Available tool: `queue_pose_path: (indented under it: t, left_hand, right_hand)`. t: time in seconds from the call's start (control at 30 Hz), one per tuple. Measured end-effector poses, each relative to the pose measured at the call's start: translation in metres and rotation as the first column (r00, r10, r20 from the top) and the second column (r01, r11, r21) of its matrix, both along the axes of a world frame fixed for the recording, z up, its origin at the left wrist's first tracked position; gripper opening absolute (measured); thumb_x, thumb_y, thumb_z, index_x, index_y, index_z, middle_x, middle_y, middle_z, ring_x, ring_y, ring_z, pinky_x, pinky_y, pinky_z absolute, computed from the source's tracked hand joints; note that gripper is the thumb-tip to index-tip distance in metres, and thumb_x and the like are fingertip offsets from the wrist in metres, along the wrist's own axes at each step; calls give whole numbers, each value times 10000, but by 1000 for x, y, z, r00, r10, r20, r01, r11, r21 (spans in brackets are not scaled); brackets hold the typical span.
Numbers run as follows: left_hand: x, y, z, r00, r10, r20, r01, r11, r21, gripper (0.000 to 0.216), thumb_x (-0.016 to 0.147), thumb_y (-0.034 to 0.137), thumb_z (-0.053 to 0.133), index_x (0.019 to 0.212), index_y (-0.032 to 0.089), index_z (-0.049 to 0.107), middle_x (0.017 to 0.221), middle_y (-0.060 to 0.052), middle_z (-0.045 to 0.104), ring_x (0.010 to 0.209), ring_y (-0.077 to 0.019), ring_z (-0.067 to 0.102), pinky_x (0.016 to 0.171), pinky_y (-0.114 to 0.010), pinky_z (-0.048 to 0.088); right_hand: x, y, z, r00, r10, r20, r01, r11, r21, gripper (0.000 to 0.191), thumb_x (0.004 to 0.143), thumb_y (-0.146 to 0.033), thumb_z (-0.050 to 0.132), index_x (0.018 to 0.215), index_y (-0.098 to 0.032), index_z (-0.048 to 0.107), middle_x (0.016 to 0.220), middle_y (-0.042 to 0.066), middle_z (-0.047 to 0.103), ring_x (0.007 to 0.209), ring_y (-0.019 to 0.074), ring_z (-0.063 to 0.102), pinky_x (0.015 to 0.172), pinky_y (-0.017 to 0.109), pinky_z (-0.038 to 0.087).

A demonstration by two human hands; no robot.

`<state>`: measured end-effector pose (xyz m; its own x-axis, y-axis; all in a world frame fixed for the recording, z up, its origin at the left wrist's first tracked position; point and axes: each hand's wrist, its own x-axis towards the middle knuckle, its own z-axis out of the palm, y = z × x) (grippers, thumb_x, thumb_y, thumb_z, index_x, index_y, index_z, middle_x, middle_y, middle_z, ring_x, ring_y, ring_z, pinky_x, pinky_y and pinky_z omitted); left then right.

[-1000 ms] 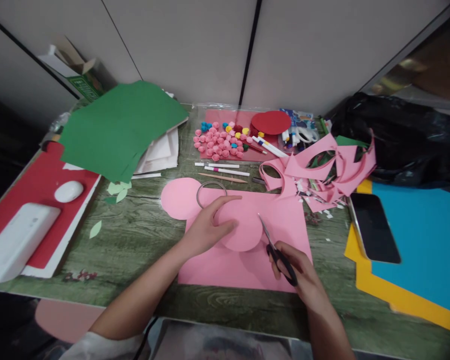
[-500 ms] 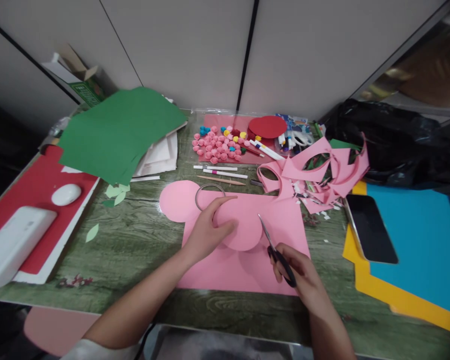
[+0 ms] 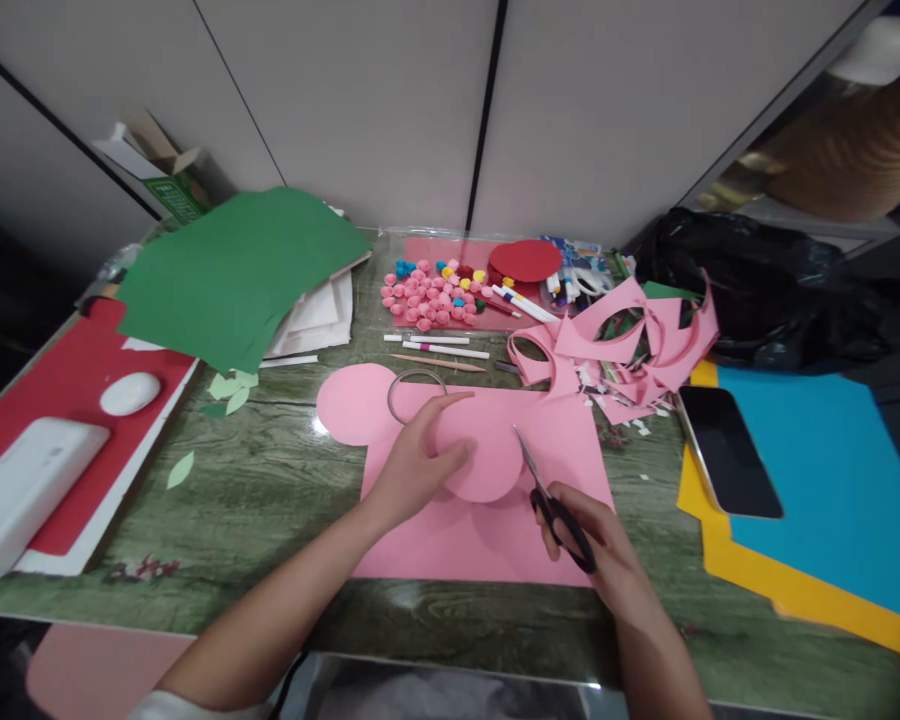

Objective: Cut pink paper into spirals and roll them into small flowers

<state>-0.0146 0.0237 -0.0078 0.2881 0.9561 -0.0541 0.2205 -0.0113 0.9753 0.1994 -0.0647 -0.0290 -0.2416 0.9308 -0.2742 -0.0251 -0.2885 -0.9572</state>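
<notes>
Leftmost, a white device, cut off by the frame, lies over part of a red sheet; marks on it too small to read. White oval object just beyond, whole. Green sheet covers most of some white papers. Broad stretch of counter from the red sheet to the left forearm, one pale leaf on it: sideways room here.

Round pink cut-out runs up against a metal ring, whose lower part is hidden by the left hand. Left grip clamped on a pink disc, thumb on top, most other fingers out of sight. Disc sits above the pink sheet, pink on pink, upper edge hard to trace; lower edge throws a shadow.

Scissors point at the disc's right edge; contact cannot be told. Right grip closed around their black handles, right hand overlapping the sheet's right edge. Strip of counter between there and the yellow sheet, itself mostly under a blue sheet. Phone straddles both. Upper right, a brown ribbed thing, cut off, unidentifiable.
</notes>
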Motion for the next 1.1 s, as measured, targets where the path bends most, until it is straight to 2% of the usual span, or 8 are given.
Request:
queue_pose_path:
  t: [0.27,0.53,0.9,1.1]
  left_hand:
    - [-1,-1,4,996,-73,-59,73,997,0,441,767,178,560,1198,234,485,1226,-41,538,1123,-215,497,975,-365,394]
    - [-3,0,5,994,-83,-70,86,995,50,443,755,180,556,1189,240,490,1250,-46,528,1154,-233,484,974,-389,399]
    - [-7,2,10,993,-98,-67,104,989,105,459,741,137,556,1186,226,488,1272,-50,519,1209,-217,446,1029,-391,348]
    - [-8,3,8,995,-73,-67,79,992,99,458,736,152,571,1183,223,500,1253,-54,530,1180,-222,469,1014,-396,363]
  right_hand:
    - [2,-2,-3,1000,5,-8,-5,1000,18,221,853,-388,487,833,-174,535,601,-25,460,559,114,394,531,250,272]
    - [1,0,5,1000,8,24,-8,1000,1,240,845,-401,497,772,-173,516,588,-27,448,552,110,393,521,245,273]
    - [2,1,7,998,14,53,-14,1000,5,283,839,-435,507,728,-175,493,601,-31,437,528,98,392,505,241,282]
    - [6,-1,7,997,28,70,-28,1000,6,313,838,-467,500,718,-178,494,591,-27,449,524,104,403,503,243,288]
